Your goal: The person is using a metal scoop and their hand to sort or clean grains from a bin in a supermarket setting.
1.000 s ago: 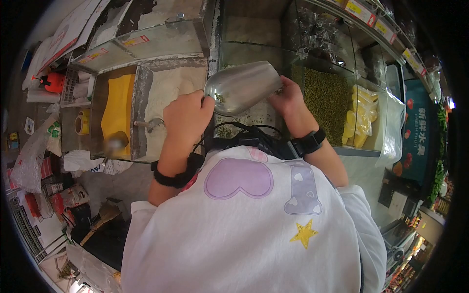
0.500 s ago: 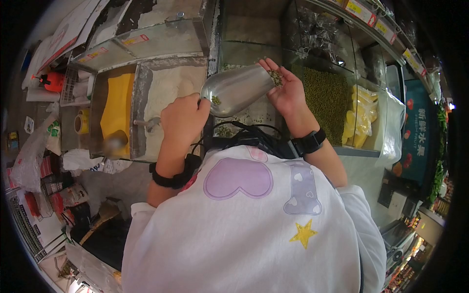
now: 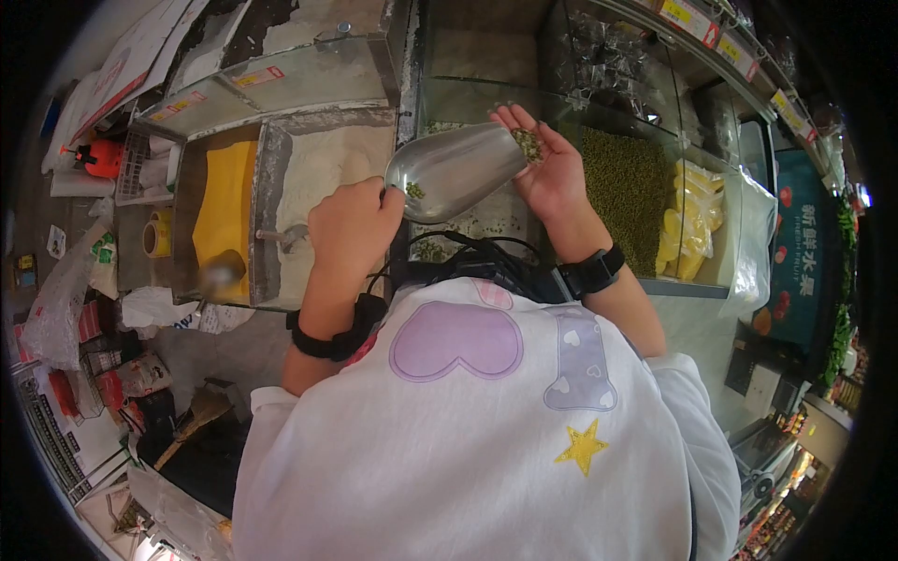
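My left hand [image 3: 355, 224] is closed round the handle end of a shiny metal scoop [image 3: 458, 173], held tilted over a glass-walled bin. A few green grains [image 3: 413, 191] lie in the scoop near its handle. At the scoop's mouth, my right hand [image 3: 558, 182] is palm up with fingers stretched out. A small pile of green-and-pale grains [image 3: 528, 145] rests on that palm and fingers, beside the scoop's lip. Below, scattered grains [image 3: 430, 251] lie in the bin, partly hidden by the scoop and black cables.
To the right stand a bin of green beans [image 3: 622, 187] and yellow packages [image 3: 692, 220]. White powder [image 3: 332, 164] fills a bin on the left, beside one with a yellow heap [image 3: 224, 192]. Glass partitions rise between the bins. Black cables [image 3: 477, 248] cross at my waist.
The scoop's handle end has lowered very slightly, and more of the grain pile shows on my right palm. Otherwise both hands stay nearly in place.
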Demonstrator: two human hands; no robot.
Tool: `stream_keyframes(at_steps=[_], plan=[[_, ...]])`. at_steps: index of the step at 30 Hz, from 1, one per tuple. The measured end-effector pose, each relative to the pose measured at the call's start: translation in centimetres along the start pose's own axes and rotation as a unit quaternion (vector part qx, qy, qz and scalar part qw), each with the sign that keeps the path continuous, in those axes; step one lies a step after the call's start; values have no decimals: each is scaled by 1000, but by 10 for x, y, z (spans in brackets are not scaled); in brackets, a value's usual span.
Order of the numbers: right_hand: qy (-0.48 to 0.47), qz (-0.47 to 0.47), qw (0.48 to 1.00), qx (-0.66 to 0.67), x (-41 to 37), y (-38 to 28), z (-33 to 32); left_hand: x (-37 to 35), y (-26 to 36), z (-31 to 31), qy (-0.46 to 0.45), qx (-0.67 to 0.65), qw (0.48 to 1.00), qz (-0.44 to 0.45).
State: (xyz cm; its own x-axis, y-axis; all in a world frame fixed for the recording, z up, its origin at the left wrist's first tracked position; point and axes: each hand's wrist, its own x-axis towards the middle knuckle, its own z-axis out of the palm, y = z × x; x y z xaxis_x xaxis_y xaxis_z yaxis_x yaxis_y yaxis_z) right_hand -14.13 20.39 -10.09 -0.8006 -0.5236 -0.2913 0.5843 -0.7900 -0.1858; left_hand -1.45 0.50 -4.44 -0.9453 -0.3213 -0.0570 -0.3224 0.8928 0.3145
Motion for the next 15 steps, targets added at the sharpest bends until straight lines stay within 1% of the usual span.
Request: stream_keyframes(at_steps=[5, 7, 11, 13, 15], plan=[[17, -5, 1000, -14, -1, 2, 4, 0, 2, -2, -3, 2, 1000, -3], [20, -4, 1000, -15, -2, 2, 6, 0, 3, -3, -19, -5, 1000, -15], [20, -4, 999, -26, -2, 2, 6, 1, 1, -1, -16, -6, 1000, -15], [16, -2, 1000, -25, -2, 2, 7, 0, 1, 0, 4, -1, 1000, 1], [26, -7, 999, -40, -4, 3, 11, 1, 2, -2, -6, -3, 1000, -5]])
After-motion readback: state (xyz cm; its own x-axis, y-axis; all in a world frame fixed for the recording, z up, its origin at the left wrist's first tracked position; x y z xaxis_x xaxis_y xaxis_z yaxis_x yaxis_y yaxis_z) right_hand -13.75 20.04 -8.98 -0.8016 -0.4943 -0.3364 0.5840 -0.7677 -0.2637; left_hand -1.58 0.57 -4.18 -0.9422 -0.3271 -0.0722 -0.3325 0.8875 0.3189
